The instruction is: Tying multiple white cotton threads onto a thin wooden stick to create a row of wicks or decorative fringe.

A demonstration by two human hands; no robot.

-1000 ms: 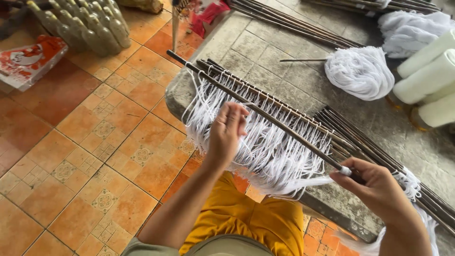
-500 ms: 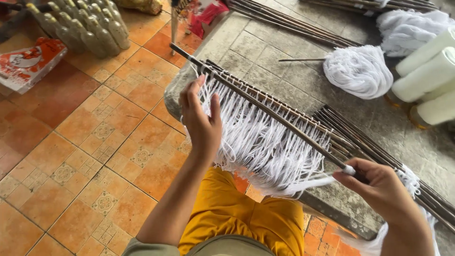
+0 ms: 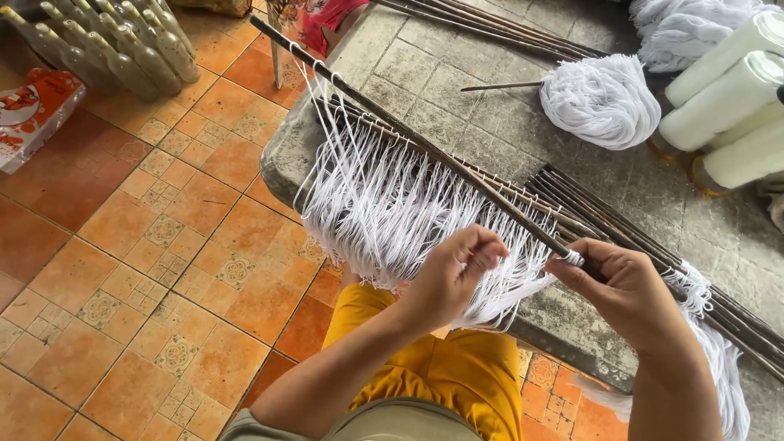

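Observation:
A long dark stick lies slanted over the corner of a grey stone table, and white string loops hang from it in a fringe over the table edge. My right hand grips the near end of this stick. My left hand is closed around a bunch of the hanging strings close to the right hand. More dark sticks lie under and beside the raised one, some also carrying white string.
A skein of white yarn and white cones of thread sit at the back right of the table. More sticks lie along its far side. Bottles and a red-and-white bag are on the orange tiled floor.
My left hand has swept from the far left of the fringe to the right and closed on the strings near my right hand. The stick's far end has lifted.

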